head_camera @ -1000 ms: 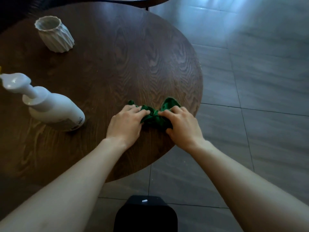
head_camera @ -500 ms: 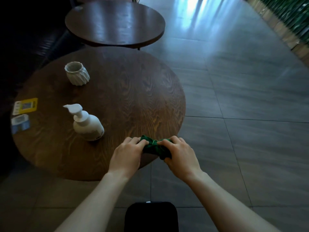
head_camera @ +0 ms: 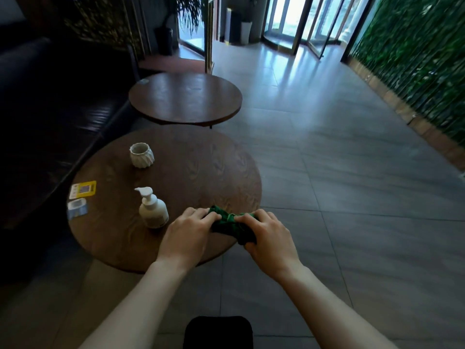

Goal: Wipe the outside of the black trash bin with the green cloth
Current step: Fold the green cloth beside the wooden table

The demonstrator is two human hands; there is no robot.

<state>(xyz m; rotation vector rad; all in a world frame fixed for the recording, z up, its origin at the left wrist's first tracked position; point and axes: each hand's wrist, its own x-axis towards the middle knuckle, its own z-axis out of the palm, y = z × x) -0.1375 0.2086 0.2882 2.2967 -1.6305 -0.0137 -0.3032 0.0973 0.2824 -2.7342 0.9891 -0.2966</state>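
- Both hands hold the green cloth (head_camera: 232, 226) bunched up at the near right edge of the round table (head_camera: 201, 172).
- The left hand (head_camera: 187, 234) pinches 1 end and the right hand (head_camera: 270, 238) is closed on the other.
- The black trash bin (head_camera: 218, 332) sits on the floor right below, near the person.
- Best to fold the cloth flat into 1 pad first, so more of it rubs the bin.
- It may be getting wrung out; I can't tell.
- The soap bottle (head_camera: 152, 212) stands close to the left hand, so lift the cloth gently.
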